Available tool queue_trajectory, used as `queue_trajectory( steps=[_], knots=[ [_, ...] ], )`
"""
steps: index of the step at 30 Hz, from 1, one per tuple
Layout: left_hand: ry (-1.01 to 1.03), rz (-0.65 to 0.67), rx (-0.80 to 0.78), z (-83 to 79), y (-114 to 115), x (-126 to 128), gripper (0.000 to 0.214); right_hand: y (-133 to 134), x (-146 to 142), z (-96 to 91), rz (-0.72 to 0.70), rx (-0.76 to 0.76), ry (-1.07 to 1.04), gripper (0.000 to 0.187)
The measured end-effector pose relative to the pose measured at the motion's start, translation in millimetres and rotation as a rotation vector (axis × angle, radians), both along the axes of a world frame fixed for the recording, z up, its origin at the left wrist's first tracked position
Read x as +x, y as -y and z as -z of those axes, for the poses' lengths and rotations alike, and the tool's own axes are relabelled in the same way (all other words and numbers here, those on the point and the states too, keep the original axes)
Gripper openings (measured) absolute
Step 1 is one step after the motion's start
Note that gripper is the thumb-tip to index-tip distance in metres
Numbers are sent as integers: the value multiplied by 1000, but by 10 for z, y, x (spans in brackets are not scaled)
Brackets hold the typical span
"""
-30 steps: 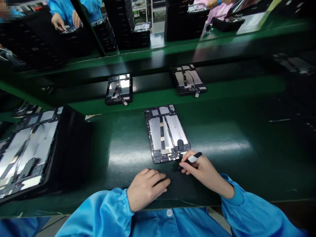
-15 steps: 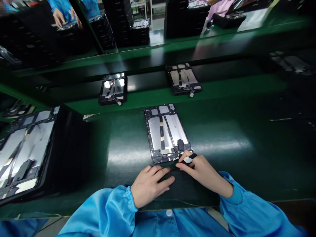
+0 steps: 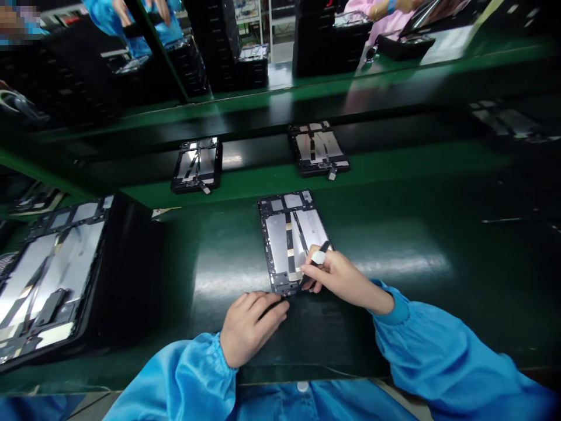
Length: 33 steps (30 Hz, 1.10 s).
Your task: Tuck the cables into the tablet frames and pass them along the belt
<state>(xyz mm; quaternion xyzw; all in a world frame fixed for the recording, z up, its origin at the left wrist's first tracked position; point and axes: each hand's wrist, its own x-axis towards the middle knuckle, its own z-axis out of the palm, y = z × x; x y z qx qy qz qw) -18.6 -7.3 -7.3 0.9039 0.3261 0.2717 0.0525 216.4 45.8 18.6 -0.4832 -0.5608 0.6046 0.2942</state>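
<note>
An opened tablet chassis [image 3: 289, 234] with silver plates and a flex cable lies on the green bench in front of me. My right hand [image 3: 335, 278] pinches a thin black tool with a white band [image 3: 317, 258], its tip down on the tablet's lower edge. My left hand [image 3: 249, 324] rests on the bench with curled fingers touching the tablet's lower left corner; whether anything is in it is hidden. Both arms wear blue sleeves.
A black tray stack [image 3: 61, 275] with an open tablet on top stands at my left. Two more open tablets [image 3: 196, 165] [image 3: 318, 149] lie on the dark conveyor strip behind. Black tray stacks [image 3: 245, 55] and other people's hands are on the far bench.
My right hand has moved left and up onto the tablet's lower part, bringing the tool with it. My left hand slid slightly left. The two conveyor tablets drifted left.
</note>
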Motion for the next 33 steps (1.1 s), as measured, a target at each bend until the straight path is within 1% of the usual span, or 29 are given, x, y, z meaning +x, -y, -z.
queue_trajectory(
  steps=[2, 4, 8, 12, 30, 33],
  knots=[
    [4, -37, 12, 9, -31, -44, 18, -95, -93, 9, -38, -68, 2, 26],
    [2, -48, 19, 36, -45, -66, 18, -142, -155, 21, -59, -88, 15, 27],
    [14, -51, 18, 90, -42, -69, 18, -141, -202, 15, -58, -99, 40, 26],
    [30, -51, 12, 105, -41, -69, 17, -114, -214, -6, -26, -122, 73, 22],
    [34, -59, 5, 117, -41, -67, 18, -122, -223, 21, -34, -98, 124, 15],
    [-16, -52, 21, 104, -33, -76, 22, -122, -232, 19, -38, -96, 128, 14]
  ],
)
